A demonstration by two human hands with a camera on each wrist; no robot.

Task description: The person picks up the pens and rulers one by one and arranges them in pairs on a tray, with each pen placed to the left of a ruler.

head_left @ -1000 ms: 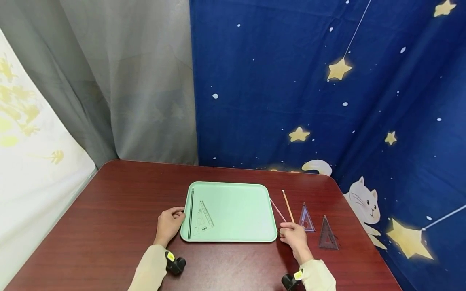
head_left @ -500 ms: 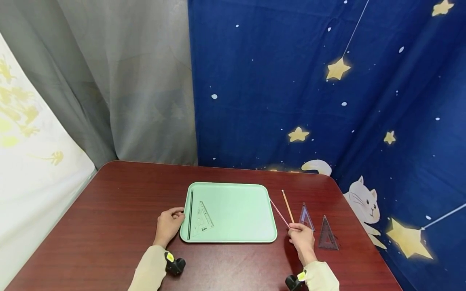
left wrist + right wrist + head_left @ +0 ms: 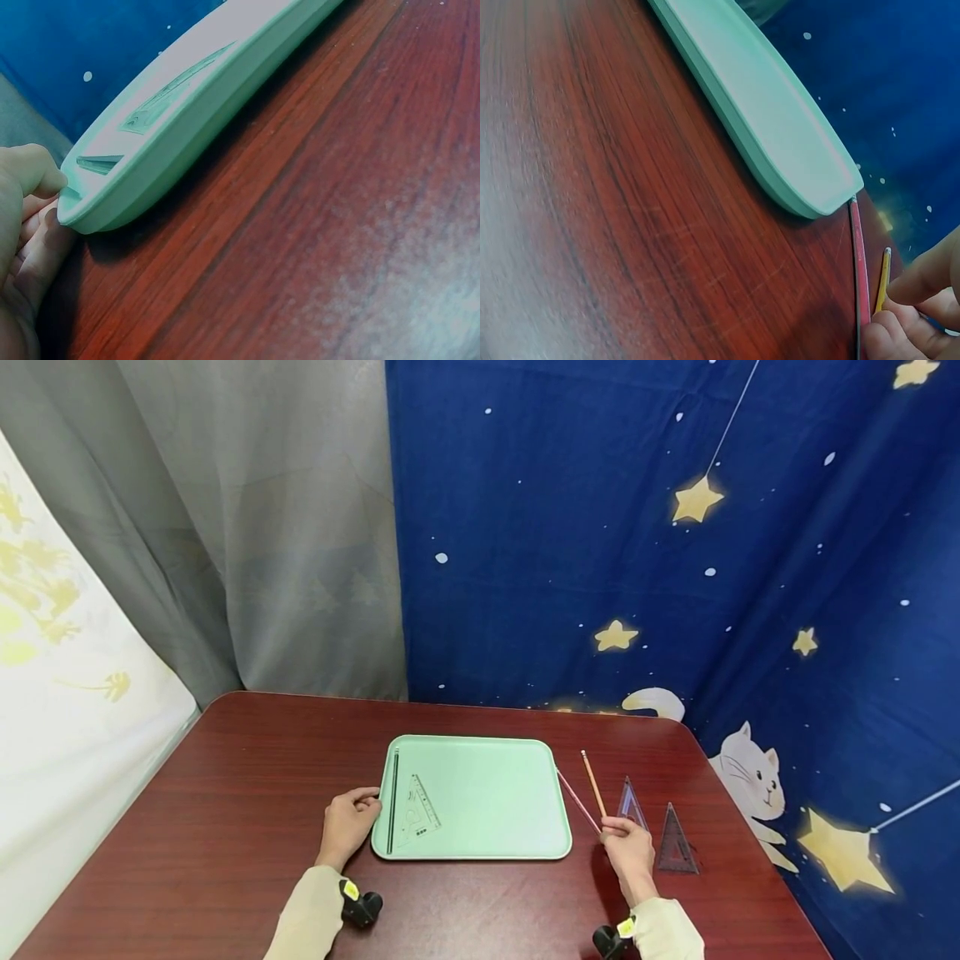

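- Right hand (image 3: 628,852) rests on the table (image 3: 225,827) just off the tray's near right corner, its fingertips (image 3: 915,281) curled down onto the near ends of the red pencil (image 3: 578,802) and the yellow pencil (image 3: 592,783); whether it already pinches one of them I cannot tell.
- Both pencils lie side by side along the tray's right edge, the red one closer to the tray.
- Left hand (image 3: 347,823) lies by the left edge of the green tray (image 3: 487,793), thumb on top of the rim and fingers (image 3: 45,247) pressed against its side, gripping it.
- Inside the tray, along its left edge, lie a dark pencil (image 3: 392,800) and a clear set square (image 3: 417,810).
- Two more set squares sit toward the table's right edge: a bluish one (image 3: 632,806) touching the right hand's fingers, and a dark one (image 3: 675,841) just beside it.
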